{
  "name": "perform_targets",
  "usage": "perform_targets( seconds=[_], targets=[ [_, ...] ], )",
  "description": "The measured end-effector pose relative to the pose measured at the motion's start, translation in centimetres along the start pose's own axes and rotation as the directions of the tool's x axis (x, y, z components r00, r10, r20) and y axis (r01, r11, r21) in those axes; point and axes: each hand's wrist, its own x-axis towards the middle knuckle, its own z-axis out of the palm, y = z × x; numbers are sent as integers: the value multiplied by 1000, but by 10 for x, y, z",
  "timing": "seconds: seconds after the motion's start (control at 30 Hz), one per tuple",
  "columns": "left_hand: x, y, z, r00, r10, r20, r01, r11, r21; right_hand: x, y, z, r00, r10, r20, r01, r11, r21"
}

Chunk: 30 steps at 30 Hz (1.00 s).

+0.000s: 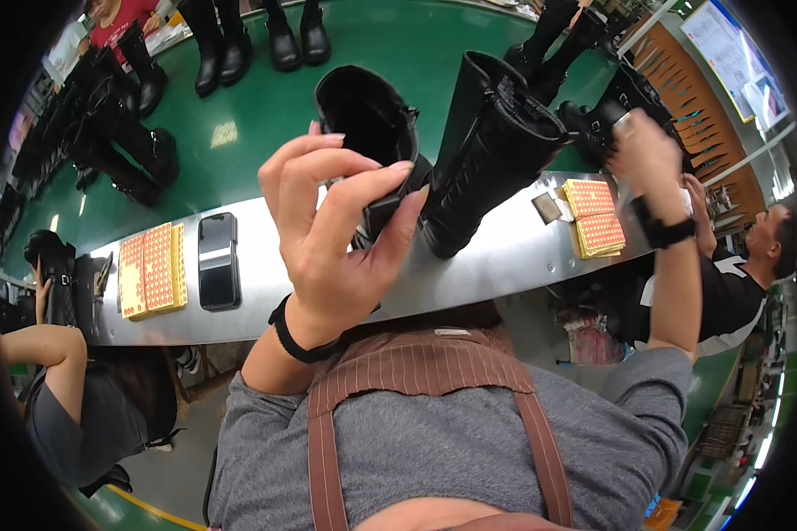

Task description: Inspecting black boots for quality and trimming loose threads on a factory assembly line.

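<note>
My left hand (341, 217) is closed on the upper rim of a black boot (363, 93), its thumb and fingers pinching the shaft edge. The boot's opening faces up toward me, and its lower part is mostly hidden behind my hand. Just right of it another tall black boot (496, 150) stands tilted on the metal bench edge. My right hand (646, 159) is raised at the right, beside several black boots, and is smeared by motion. Something small and shiny shows at its fingers, too blurred to name.
On the metal strip (266, 301) lie a phone (219, 261), a stack of yellow sticker sheets (153, 270) and another stack (595, 219). More black boots (283, 40) stand on the green table (266, 115). Co-workers sit at left (88, 416) and right (726, 301).
</note>
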Motion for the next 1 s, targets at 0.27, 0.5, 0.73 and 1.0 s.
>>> perform_targets(
  seconds=[0.27, 0.5, 0.73, 1.0],
  targets=[
    [-61, -14, -10, 990, -140, 1, 139, 987, 78, -67, -67, 145, 997, -80, -3, 75, 922, 381],
    [-135, -43, 26, 724, -548, 418, 612, 791, -23, -89, -84, 138, 999, -52, -3, 39, 708, 705],
    [-142, -50, 39, 730, -596, 336, 651, 755, -75, -86, -212, 65, 856, -512, 75, -256, -293, 921],
    [-144, -68, 53, 601, -717, 353, 797, 567, -206, -78, -248, 73, 938, -316, 145, -297, -509, 808]
  ],
)
